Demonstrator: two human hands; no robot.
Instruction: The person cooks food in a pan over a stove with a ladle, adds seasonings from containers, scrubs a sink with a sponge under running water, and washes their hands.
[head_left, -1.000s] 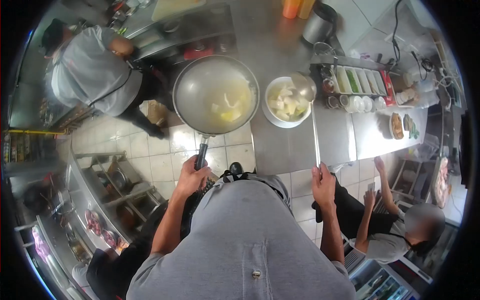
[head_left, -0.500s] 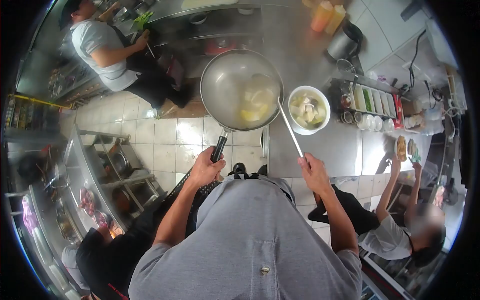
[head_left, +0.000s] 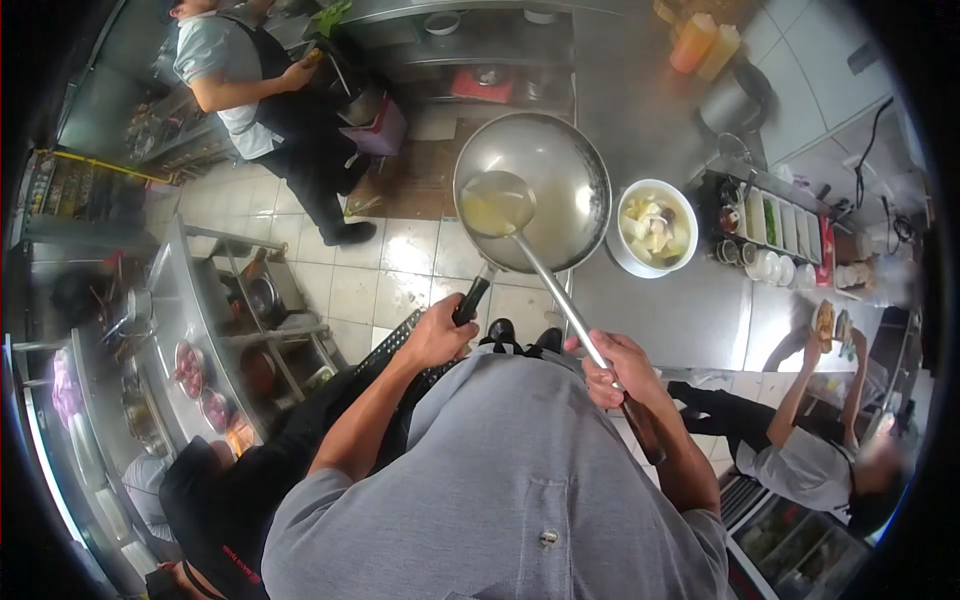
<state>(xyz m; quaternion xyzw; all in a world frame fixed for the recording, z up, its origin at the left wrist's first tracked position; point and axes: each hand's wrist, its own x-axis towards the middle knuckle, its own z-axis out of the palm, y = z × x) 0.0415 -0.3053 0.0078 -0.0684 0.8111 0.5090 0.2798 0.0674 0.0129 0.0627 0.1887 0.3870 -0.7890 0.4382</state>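
The big round wok (head_left: 548, 165) is held out in front of the person, by the edge of the steel table (head_left: 665, 322). The left hand (head_left: 440, 332) is curled tight around the wok's black handle (head_left: 471, 300). The ladle (head_left: 566, 302) has its round end over the left part of the wok, with yellowish soup in it; I can't tell if it touches the wok. The right hand (head_left: 620, 370), nearer than the wok, is wrapped around the ladle's long stick. Just right of the wok is a white bowl (head_left: 640, 265) full of chunky food and soup. Farther right of the wok are little tubs (head_left: 785, 228). Orange and yellow bottles (head_left: 693, 43) stand beyond the wok, to its right. Left of the wok, another person (head_left: 235, 100) stands in a dark apron.
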